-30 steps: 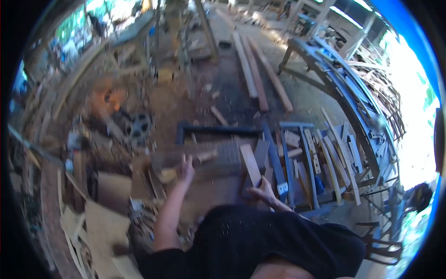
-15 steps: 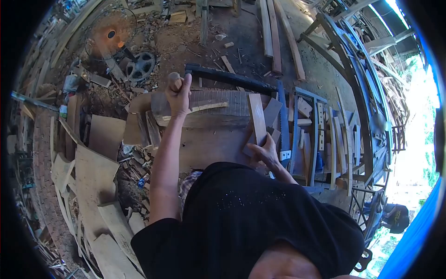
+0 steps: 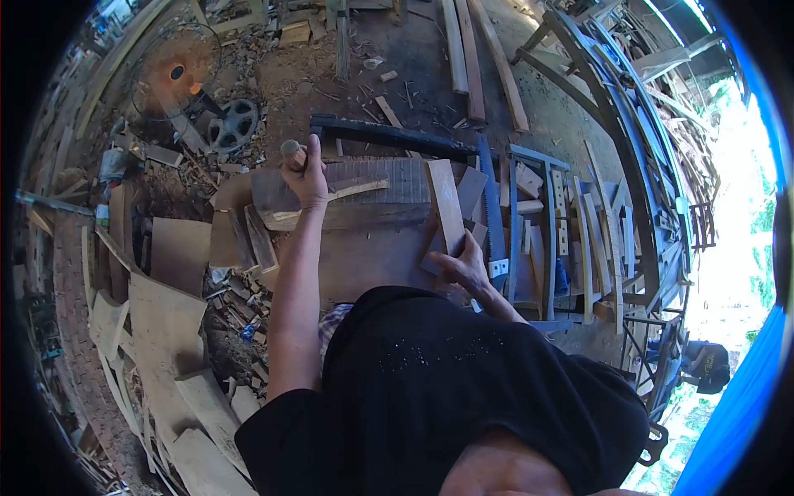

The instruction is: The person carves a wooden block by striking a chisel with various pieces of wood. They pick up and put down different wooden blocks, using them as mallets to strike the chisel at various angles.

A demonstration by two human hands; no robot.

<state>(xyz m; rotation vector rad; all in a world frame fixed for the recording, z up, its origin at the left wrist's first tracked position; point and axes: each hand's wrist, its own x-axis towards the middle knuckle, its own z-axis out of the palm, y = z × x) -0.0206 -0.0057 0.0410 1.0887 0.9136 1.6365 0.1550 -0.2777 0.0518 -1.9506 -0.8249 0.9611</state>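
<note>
My left hand (image 3: pixel 306 180) is closed round a short wooden handle (image 3: pixel 292 150) with a rounded end, thumb up. Whatever the handle belongs to is hidden by the fist. In my right hand (image 3: pixel 465 269) the lower end of a flat, light wooden block (image 3: pixel 445 202) is gripped, its other end pointing away from me. Just right of that block lies a bluish saw blade (image 3: pixel 492 207) with teeth. A long black bar (image 3: pixel 397 134) runs from beyond my left hand toward the blade. Between the hands, a thin wood strip (image 3: pixel 360 188) rests on a thick grooved timber (image 3: pixel 389 172).
To the right stands a rack (image 3: pixel 549 240) with several wood pieces. A fan (image 3: pixel 177 73) is at the upper left, among chips and scraps. Curved boards (image 3: pixel 161 331) lie at the lower left, and long planks (image 3: pixel 473 62) on the floor ahead.
The whole view has shifted slightly, so the things appear a little further left. Both hands keep their holds, with little movement against the bench.
</note>
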